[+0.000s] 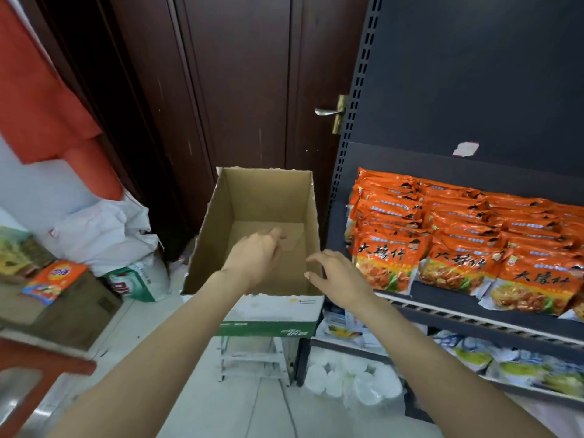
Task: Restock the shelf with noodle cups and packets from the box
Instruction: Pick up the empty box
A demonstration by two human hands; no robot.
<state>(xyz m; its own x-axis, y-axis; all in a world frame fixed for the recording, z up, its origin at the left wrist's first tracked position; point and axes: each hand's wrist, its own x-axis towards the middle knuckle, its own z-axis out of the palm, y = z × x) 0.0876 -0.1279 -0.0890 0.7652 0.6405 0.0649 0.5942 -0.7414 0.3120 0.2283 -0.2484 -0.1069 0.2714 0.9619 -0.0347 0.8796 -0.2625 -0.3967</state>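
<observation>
Both grips hold nothing, left hand (256, 254) inside the box (218, 222), right hand (335, 273) beside shelved orange packets (458, 235).

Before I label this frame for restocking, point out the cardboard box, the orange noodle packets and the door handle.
cardboard box (208, 248), head view, left outer wall.
orange noodle packets (387, 263), head view, front-left packet's face.
door handle (327, 112), head view, lever's middle.

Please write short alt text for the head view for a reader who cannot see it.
Both bare hands, left hand and right hand, reach empty into an open brown cardboard box with nothing visible inside. Right of it, a dark metal shelf holds rows of orange noodle packets.
</observation>
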